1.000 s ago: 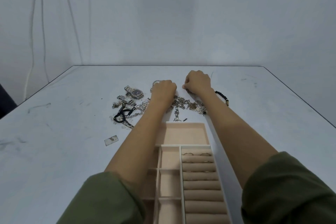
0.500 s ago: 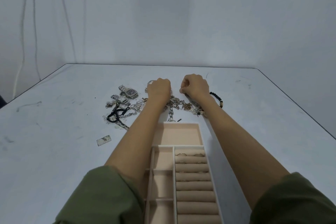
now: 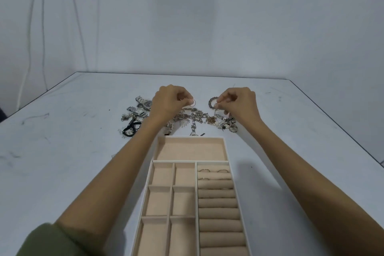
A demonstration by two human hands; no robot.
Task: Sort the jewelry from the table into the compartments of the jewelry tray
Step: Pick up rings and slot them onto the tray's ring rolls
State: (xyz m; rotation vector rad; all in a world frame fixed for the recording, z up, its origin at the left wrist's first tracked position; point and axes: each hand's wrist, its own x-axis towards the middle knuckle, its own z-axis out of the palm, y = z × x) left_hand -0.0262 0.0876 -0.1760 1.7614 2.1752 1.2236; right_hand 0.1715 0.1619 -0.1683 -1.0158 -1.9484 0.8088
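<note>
1. Jewelry point(image 3: 193, 119) lies in a tangled heap on the table point(image 3: 72, 151), just beyond the far end of the jewelry tray point(image 3: 191, 137).
2. Two thin rings point(image 3: 204, 170) sit in the farthest ring rolls on the tray's right side; its other compartments show only lining.
3. Left hand point(image 3: 168, 102) hovers over the heap, its thumb and fingertips pinching a small hoop point(image 3: 193, 102).
4. Right hand point(image 3: 241, 104), fingers curled, pinches a dark beaded bracelet point(image 3: 210, 103) at the heap's far right.
5. Watches point(image 3: 146, 104) lie at the heap's left end.
6. Green sleeve point(image 3: 47, 241) covers the left upper arm, near left.
</note>
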